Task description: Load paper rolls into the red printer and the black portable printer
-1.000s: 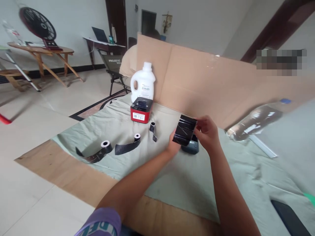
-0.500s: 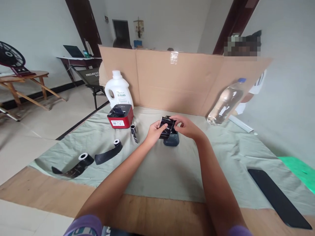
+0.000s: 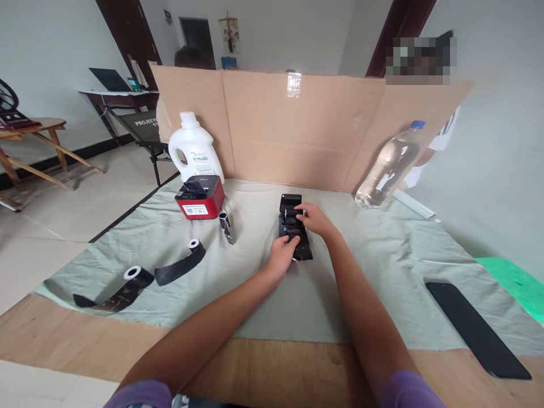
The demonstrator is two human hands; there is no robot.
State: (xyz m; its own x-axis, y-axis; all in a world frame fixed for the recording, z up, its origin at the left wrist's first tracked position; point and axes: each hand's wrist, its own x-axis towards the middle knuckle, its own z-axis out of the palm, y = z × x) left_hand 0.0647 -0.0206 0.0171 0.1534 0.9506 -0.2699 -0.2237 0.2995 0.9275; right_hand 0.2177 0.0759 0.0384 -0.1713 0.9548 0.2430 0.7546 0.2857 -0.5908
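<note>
A small dark device (image 3: 290,200) with its lid raised stands on the green cloth at the middle. A black roll (image 3: 293,213) lies in or over its opening, and a black strip (image 3: 304,249) runs from it over the front. My left hand (image 3: 282,255) pinches the strip at the device's near side, thumb on top. At the far right side of the device, my right hand (image 3: 313,219) has its fingertips closed on the roll. How deep the roll sits is too small to tell.
Left of the hands are a red and black box (image 3: 200,198), a white jug (image 3: 195,148) and several partly unrolled black rolls (image 3: 181,271). A clear bottle (image 3: 389,170) leans at the right against the cardboard (image 3: 293,130). A black slab (image 3: 478,330) lies at the near right.
The black roll has moved down to the device's opening, with its strip now hanging over the front. My left hand has moved nearer and slightly right. The whole view has shifted a little.
</note>
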